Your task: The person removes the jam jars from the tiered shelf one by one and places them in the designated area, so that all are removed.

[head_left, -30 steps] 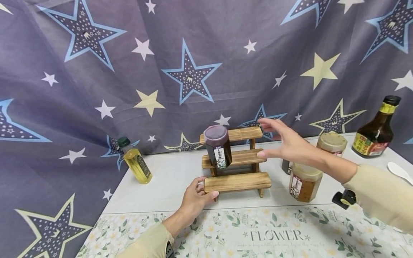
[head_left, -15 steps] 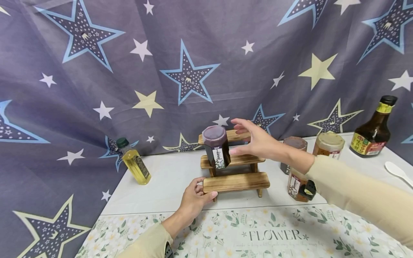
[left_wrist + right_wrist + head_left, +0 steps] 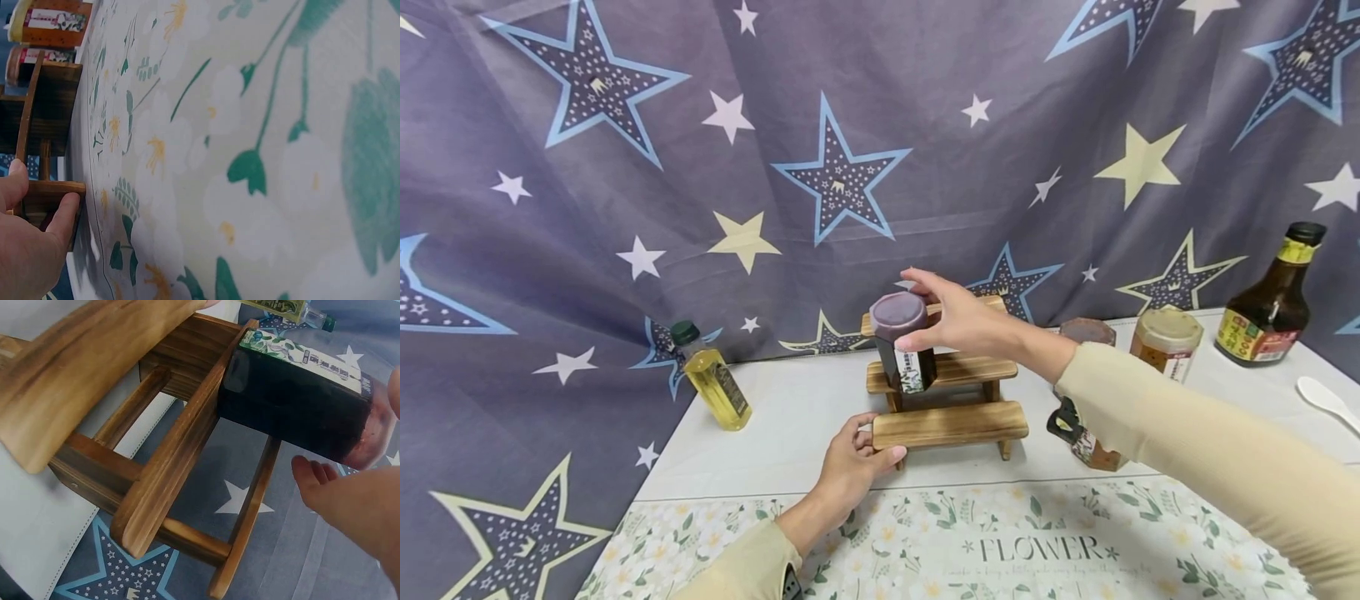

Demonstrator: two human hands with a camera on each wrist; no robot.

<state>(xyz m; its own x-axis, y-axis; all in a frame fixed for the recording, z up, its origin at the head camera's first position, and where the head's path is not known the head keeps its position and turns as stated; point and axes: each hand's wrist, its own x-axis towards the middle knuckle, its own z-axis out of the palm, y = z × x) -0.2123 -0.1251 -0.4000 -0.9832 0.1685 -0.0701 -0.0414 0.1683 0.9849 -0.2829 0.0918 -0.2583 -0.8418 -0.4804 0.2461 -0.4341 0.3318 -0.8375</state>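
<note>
A three-step wooden display rack (image 3: 951,423) stands on the table. My left hand (image 3: 852,458) grips the left end of its lowest step; the left wrist view shows thumb and fingers on either side of that board. On the middle step, toward the left, stands a dark jar (image 3: 889,360) with a purplish lid and white label. Around its upper part my right hand (image 3: 966,321) is spread, the thumb overlapping the front of the lid and the fingers behind. From the right wrist, a gap shows between those fingers and the jar (image 3: 287,394).
An oil bottle (image 3: 718,385) with a green cap stands left of the rack. To the right are several lidded jars, including an amber one (image 3: 1165,340), partly behind my right arm. Farther right are a dark sauce bottle (image 3: 1266,308) and a white spoon (image 3: 1326,400). A starry curtain (image 3: 700,208) hangs behind.
My right hand has moved left from the rack's right end, across the steps, to the dark jar. The left hand keeps its hold, and the rack and jar stay in place.
</note>
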